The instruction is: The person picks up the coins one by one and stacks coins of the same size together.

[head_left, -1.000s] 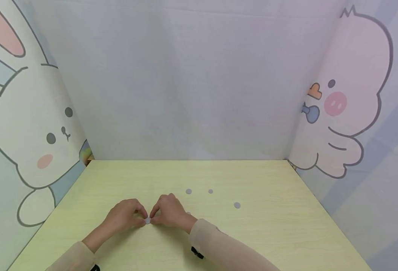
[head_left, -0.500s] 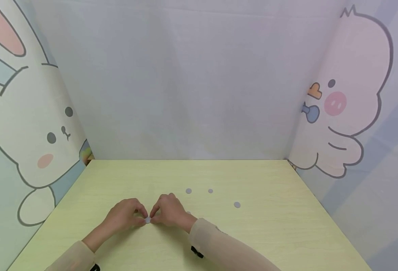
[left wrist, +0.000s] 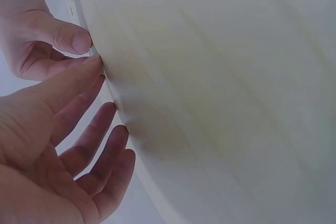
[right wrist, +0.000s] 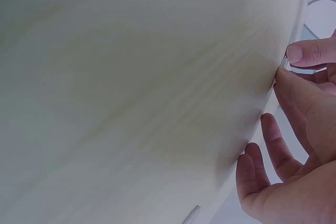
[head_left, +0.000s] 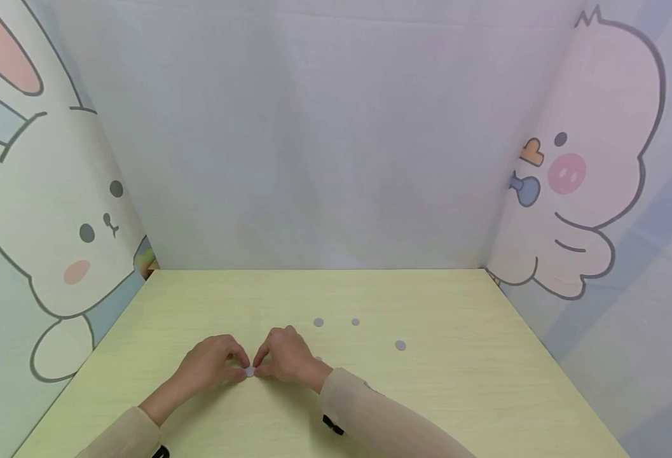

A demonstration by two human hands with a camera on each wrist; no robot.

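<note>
A small silver-grey coin is on the pale wooden table, left of centre, between the two hands. The left hand pinches its left edge with thumb and index finger. From the other side, the right hand holds the right edge in the same way. Seen from the left wrist, the coin is a thin pale sliver between the thumbs, close to the tabletop. The other fingers of the left hand are bent, tips at the table surface. Those of the right hand lie similarly.
Several more grey coins lie flat: one and a smaller one farther back, another to the right. A further coin is mostly hidden behind the right wrist. A cloth curtain hangs behind the table.
</note>
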